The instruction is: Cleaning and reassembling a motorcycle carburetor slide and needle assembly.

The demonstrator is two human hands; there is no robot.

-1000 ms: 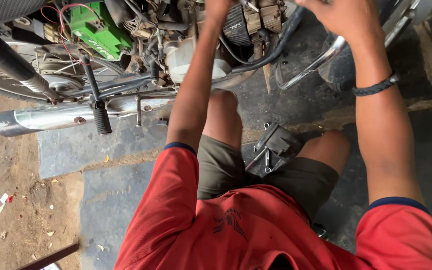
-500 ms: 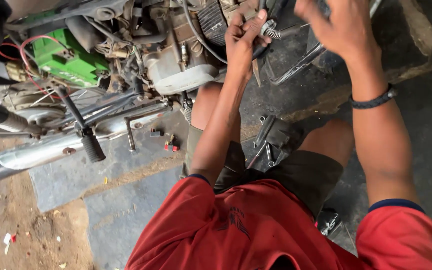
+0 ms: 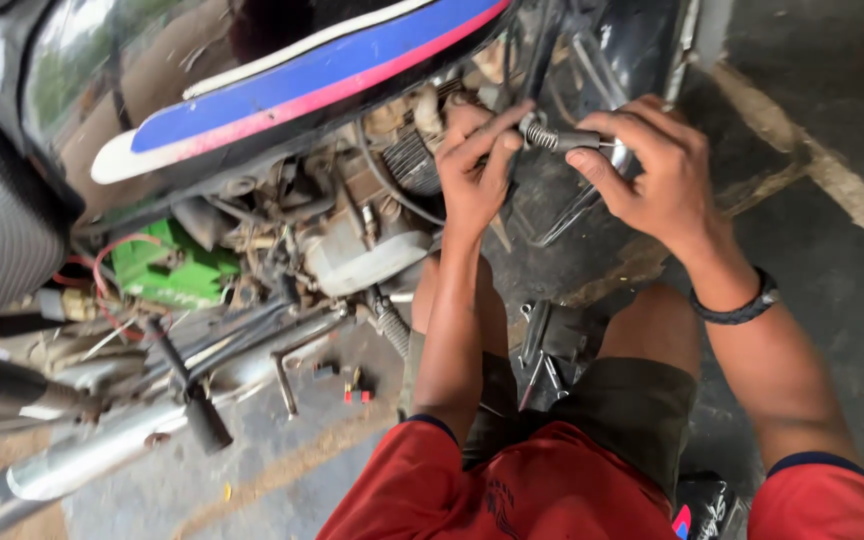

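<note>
both hands work at the far side of the scene, against the motorcycle's engine. the left hand pinches the coiled end of a small spring between thumb and fingers. the right hand has its fingers closed round the dark stem beside that spring. a green battery sits left, the chrome exhaust pipe near left.
</note>
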